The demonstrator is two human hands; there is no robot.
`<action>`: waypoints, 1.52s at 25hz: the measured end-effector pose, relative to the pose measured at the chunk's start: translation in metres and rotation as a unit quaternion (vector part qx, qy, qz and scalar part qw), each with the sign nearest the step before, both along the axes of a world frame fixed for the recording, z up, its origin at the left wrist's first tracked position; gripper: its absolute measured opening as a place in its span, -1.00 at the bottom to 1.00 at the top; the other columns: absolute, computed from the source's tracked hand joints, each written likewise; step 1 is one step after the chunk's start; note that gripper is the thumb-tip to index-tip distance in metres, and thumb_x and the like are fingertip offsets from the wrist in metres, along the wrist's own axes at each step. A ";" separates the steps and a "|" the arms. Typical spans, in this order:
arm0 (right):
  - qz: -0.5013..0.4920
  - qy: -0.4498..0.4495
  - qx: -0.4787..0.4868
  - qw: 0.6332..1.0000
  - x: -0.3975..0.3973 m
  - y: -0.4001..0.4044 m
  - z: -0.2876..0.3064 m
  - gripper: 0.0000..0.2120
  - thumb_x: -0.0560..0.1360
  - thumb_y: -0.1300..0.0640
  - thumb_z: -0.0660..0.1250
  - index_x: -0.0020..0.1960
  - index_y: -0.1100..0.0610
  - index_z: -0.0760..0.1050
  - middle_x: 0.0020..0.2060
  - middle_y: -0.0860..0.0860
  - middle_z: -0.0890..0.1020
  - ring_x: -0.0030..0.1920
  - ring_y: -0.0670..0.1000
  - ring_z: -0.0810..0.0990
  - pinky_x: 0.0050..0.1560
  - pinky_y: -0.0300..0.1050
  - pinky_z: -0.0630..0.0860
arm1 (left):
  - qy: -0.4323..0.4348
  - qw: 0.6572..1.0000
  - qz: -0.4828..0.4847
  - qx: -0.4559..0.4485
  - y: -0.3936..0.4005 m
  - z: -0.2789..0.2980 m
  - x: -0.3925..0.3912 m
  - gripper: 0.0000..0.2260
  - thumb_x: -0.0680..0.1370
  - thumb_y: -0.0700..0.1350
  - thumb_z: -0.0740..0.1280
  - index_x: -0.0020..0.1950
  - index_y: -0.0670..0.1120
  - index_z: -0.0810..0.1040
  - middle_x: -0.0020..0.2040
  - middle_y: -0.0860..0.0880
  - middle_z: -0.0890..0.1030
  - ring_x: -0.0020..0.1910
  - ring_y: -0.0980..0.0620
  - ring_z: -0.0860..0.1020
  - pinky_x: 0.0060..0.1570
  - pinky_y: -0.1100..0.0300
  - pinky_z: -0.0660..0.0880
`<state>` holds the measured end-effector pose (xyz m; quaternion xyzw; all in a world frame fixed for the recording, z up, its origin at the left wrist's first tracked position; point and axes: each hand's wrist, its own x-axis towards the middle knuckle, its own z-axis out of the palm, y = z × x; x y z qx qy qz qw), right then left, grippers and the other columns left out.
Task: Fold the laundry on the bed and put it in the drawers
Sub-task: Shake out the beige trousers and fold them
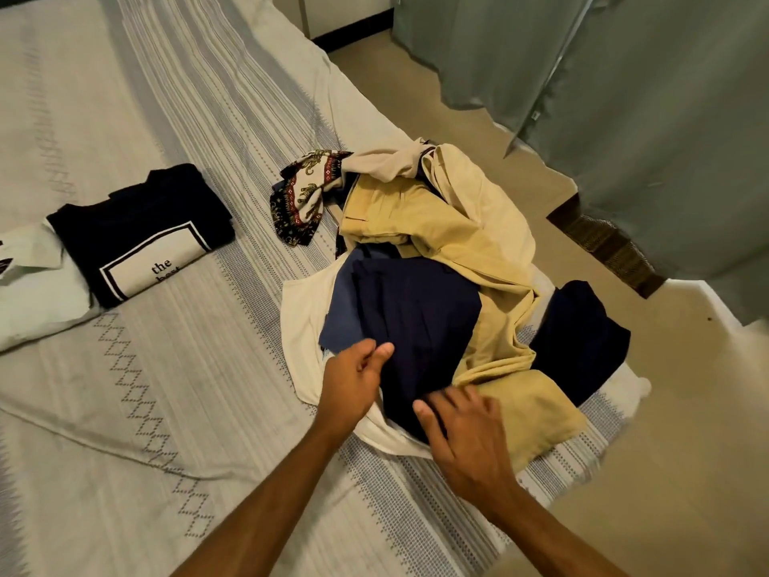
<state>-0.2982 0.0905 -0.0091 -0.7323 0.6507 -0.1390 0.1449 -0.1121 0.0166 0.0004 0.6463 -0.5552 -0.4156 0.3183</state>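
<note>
On the near right corner of the bed [174, 368] lay the unfolded laundry pile [441, 293], spilling toward the edge by the floor. Both hands were over its near side. The left hand [353, 376] hung above the dark navy garment [416, 318] with fingers loosely curled and thumb out, holding nothing that could be seen. The right hand [466, 435] rested on the same dark cloth with its fingers spread and fairly straight, not gripping.

By my reading, the task was only partly done. Well apart to the left sat a folded navy shirt [141, 231] with a white printed panel, lying partly on a folded pale shirt [37, 293]. Those two looked finished but were not yet put away, and no drawers were in view. Left in the heap were tan trousers [449, 226], a patterned cloth [303, 193], a white piece [303, 310] underneath, another dark item [582, 339] at the bed's edge, and the navy garment on top.

That navy garment was crumpled, so its front and top could not be told. Its visible mass ran roughly from the hands away toward the tan trousers, and it seemed the likely next piece to be lifted
</note>
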 end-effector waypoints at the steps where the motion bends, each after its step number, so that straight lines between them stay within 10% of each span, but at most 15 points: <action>1: -0.040 0.041 -0.030 0.998 -0.009 -0.004 0.002 -0.76 0.67 -0.15 0.16 0.17 -0.08 0.52 0.10 -0.09 0.61 0.12 0.01 0.52 0.13 0.10 0.42 | 0.007 1.000 0.005 -0.017 -0.002 0.007 0.004 -0.58 0.67 0.02 0.36 -0.30 -0.12 0.32 -0.44 0.09 0.32 -0.42 0.18 0.31 -0.36 0.15 0.31; 7: -0.190 0.131 0.211 0.950 -0.083 -0.042 0.003 -0.34 0.56 -0.46 0.09 0.40 -0.01 0.41 0.35 0.14 0.44 0.37 0.22 0.38 0.32 0.31 0.36 | 0.050 0.995 0.055 -0.072 -0.017 0.063 0.010 -0.55 0.68 0.05 0.33 -0.27 -0.17 0.29 -0.39 0.01 0.28 -0.36 0.08 0.27 -0.30 0.09 0.26; 13: -0.287 -0.261 0.343 0.855 -0.108 -0.068 0.039 -0.36 0.44 -0.34 0.47 0.33 0.03 0.42 0.19 0.00 0.55 0.18 0.11 0.56 0.02 -0.04 0.51 | 0.097 0.983 0.082 -0.134 -0.046 0.138 -0.001 -0.57 0.67 0.11 0.32 -0.22 -0.19 0.41 -0.35 -0.05 0.36 -0.32 0.03 0.34 -0.28 0.02 0.32; 16: -0.254 -0.332 0.248 0.874 -0.104 -0.072 0.068 -0.69 0.46 -0.12 0.53 -0.06 0.09 0.54 -0.14 0.01 0.66 -0.06 0.10 0.63 -0.13 -0.06 0.50 | 0.132 0.973 0.106 -0.159 -0.060 0.198 0.021 -0.65 0.68 0.09 0.32 -0.08 -0.19 0.59 -0.29 -0.06 0.51 -0.29 0.08 0.49 -0.21 0.07 0.50; 19: -0.115 -0.098 0.042 0.988 -0.089 -0.096 0.148 -0.75 0.67 -0.07 0.26 -0.03 0.10 0.51 -0.28 0.05 0.64 -0.27 0.13 0.61 -0.25 0.01 0.49 | 0.120 0.976 0.098 -0.152 -0.082 0.266 0.045 -0.73 0.69 0.04 0.32 0.00 -0.12 0.66 -0.22 -0.05 0.66 -0.24 0.12 0.64 -0.13 0.27 0.62; 21: -0.052 -0.040 -0.101 0.993 -0.072 -0.126 0.233 -0.78 0.67 0.00 0.22 0.03 0.15 0.51 -0.28 0.12 0.65 -0.29 0.20 0.61 -0.29 -0.01 0.45 | 0.155 0.982 0.062 -0.083 -0.092 0.298 0.060 -0.78 0.68 0.01 0.33 0.03 -0.12 0.63 -0.10 -0.13 0.71 -0.09 0.04 0.72 0.00 0.16 0.66; 25: -0.028 -0.377 -0.071 0.923 -0.027 -0.173 0.442 -0.91 0.67 0.11 0.31 0.17 0.06 0.50 -0.29 0.04 0.68 -0.27 -0.04 0.64 -0.18 -0.14 0.57 | 0.121 0.982 -0.060 0.133 -0.061 0.322 0.065 -0.79 0.60 0.16 0.41 0.10 0.06 0.54 -0.01 0.04 0.61 0.04 -0.02 0.60 0.05 0.07 0.52; 28: 0.073 -0.358 -0.005 0.931 0.007 -0.175 0.516 -0.83 0.67 0.05 0.34 0.15 0.15 0.55 -0.23 0.11 0.72 -0.24 0.08 0.67 -0.18 -0.05 0.65 | 0.087 0.970 -0.073 0.215 -0.010 0.293 0.062 -0.72 0.63 0.21 0.33 0.25 0.10 0.48 0.15 0.04 0.60 0.11 0.04 0.58 0.06 0.06 0.52; 33: 0.103 -0.067 0.161 0.979 0.042 -0.156 0.344 -0.60 0.56 0.04 0.44 0.34 0.14 0.47 0.16 0.11 0.65 0.15 0.11 0.64 0.08 -0.04 0.52 | 0.092 0.949 -0.002 0.303 0.090 0.225 0.084 -0.80 0.61 0.11 0.36 0.16 0.06 0.59 0.11 0.01 0.71 0.01 0.03 0.68 0.03 0.08 0.57; 38: -0.053 0.052 0.292 0.954 0.025 -0.162 0.141 -0.11 0.54 -0.05 0.44 0.65 0.09 -0.03 0.59 0.30 0.01 0.34 0.34 0.52 0.27 0.16 0.54 | 0.103 0.917 0.009 0.384 0.168 0.144 0.137 -0.78 0.68 0.02 0.33 0.23 -0.07 0.60 0.04 -0.01 0.74 -0.06 0.10 0.68 -0.05 0.27 0.53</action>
